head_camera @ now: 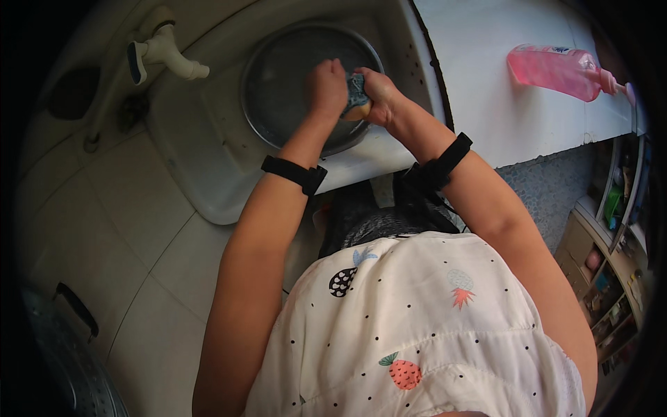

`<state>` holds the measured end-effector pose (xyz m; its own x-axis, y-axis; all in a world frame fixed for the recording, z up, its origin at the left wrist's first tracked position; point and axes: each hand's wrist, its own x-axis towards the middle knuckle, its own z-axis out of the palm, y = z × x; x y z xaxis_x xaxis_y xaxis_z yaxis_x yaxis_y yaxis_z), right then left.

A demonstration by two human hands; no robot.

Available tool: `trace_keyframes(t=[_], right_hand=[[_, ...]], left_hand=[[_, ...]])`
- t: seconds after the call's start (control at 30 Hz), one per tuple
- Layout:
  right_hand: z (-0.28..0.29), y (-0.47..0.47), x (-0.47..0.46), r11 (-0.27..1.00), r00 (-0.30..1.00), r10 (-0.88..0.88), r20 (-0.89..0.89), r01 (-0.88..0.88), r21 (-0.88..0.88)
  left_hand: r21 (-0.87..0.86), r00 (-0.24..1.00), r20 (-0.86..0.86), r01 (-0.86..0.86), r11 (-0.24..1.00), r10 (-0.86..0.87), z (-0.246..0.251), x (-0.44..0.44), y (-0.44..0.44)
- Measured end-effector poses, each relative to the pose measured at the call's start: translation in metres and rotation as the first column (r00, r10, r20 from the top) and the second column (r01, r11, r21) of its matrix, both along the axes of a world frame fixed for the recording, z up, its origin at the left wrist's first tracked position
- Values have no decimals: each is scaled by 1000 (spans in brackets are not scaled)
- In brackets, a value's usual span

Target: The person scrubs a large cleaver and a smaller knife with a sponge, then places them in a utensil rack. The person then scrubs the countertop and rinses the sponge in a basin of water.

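Observation:
Over a round metal basin [279, 68], my two hands are close together around a bunched blue-grey cloth [357, 91]. A pale yellow piece [358, 111] shows at the cloth's lower end; whether it is part of the cloth or a separate thing cannot be told. My left hand [328, 88] is curled in a fist against the cloth's left side, slightly blurred. On the other side my right hand [381, 96] grips it, thumb on top. The basin stands inside a white sink [193, 156] and seems to hold water.
A white plastic tap [177, 57] juts from the wall at upper left. On the white counter [484, 125] to the right lies a pink pump bottle [555, 70]. Shelves [604, 297] with small items stand at far right. A perforated metal vessel [78, 370] sits at lower left.

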<state>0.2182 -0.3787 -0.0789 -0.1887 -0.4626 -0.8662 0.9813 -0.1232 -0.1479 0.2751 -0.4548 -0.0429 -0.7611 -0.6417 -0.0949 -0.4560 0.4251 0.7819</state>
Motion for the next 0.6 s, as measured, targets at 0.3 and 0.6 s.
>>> trace_keyframes(t=[0.3, 0.6], right_hand=[[14, -1, 0, 1000, 998, 12, 54, -10, -30], [4, 0, -6, 995, 978, 91, -189, -80, 67]], left_hand=[[47, 994, 15, 103, 994, -104, 6, -5, -3], [-2, 979, -89, 186, 983, -186, -11, -2, 2]])
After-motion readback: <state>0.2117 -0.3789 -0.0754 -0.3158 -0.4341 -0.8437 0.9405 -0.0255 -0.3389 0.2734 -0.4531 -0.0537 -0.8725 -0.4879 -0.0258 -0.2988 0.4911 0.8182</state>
